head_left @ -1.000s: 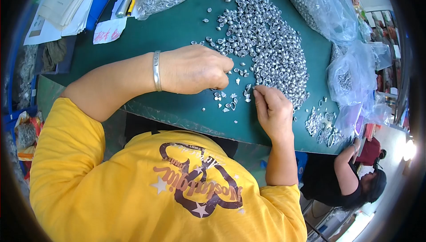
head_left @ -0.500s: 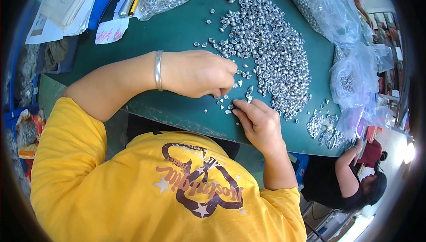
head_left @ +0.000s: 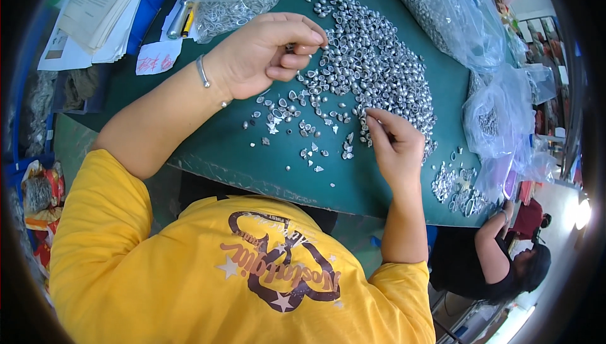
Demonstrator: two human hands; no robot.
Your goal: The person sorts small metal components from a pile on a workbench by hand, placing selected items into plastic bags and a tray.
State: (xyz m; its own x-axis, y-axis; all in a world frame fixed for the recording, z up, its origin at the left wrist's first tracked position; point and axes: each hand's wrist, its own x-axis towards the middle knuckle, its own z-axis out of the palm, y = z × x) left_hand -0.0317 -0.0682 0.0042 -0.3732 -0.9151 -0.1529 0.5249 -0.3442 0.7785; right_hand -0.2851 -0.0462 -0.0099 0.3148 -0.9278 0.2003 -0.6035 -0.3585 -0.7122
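Note:
A heap of small silver teardrop-shaped metal pieces (head_left: 379,60) spreads across the green tabletop. My left hand (head_left: 271,53), a silver bangle at its wrist, hangs over the heap's left edge with palm turned up and fingers curled in. Its thumb and forefinger meet by the pieces; a small dark bit shows among the fingers, too small to name. At the heap's lower edge, my right hand (head_left: 398,145) pinches thumb and forefinger together at the pieces, hiding whatever is between them. Loose pieces (head_left: 284,110) and small flat silver bits (head_left: 312,151) lie between my hands.
Clear bags of metal parts stand at the upper left (head_left: 237,6) and along the right (head_left: 489,113). Papers (head_left: 101,9), a yellow pen (head_left: 188,21) and a note (head_left: 158,55) lie at left. Another person (head_left: 489,255) sits at lower right, beside a smaller parts pile (head_left: 445,183).
My left hand has lifted up and left, turning its palm upward. My right hand has moved right and up to the heap's edge. More loose pieces now show between them.

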